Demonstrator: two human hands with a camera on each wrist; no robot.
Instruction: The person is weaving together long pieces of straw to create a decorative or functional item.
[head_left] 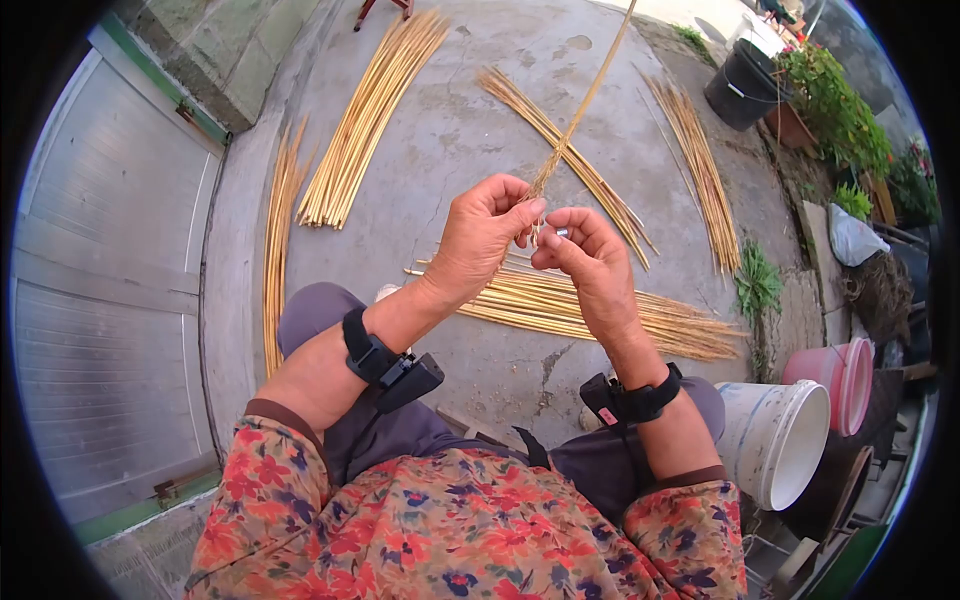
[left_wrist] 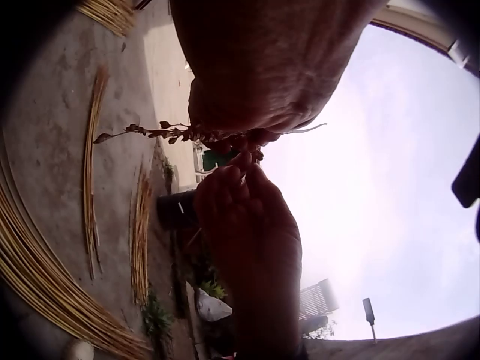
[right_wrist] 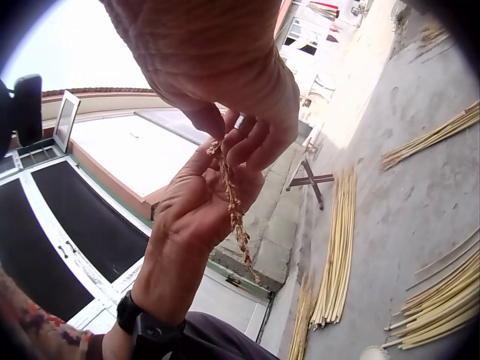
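A long dry stalk (head_left: 588, 102) runs from my hands up past the top of the head view. My left hand (head_left: 482, 232) grips it near its lower end, thumb against the curled fingers. Close beside it, my right hand (head_left: 600, 270) pinches the stalk's seedy end between thumb and fingers; a silver ring (right_wrist: 240, 121) circles one of its fingers. Small brown husks cover the seed head (right_wrist: 235, 214), which dangles below the fingertips in the right wrist view. Both hands are raised above the lap, fingertips almost together.
Several bundles of dry stalks lie on the concrete, among them a thick one (head_left: 372, 125) at back left and a wide one (head_left: 540, 303) before the knees. To the right stand a white bucket (head_left: 752, 430), a pink bucket (head_left: 815, 372) and a black bucket (head_left: 742, 85). Metal doors (head_left: 110, 260) are at left.
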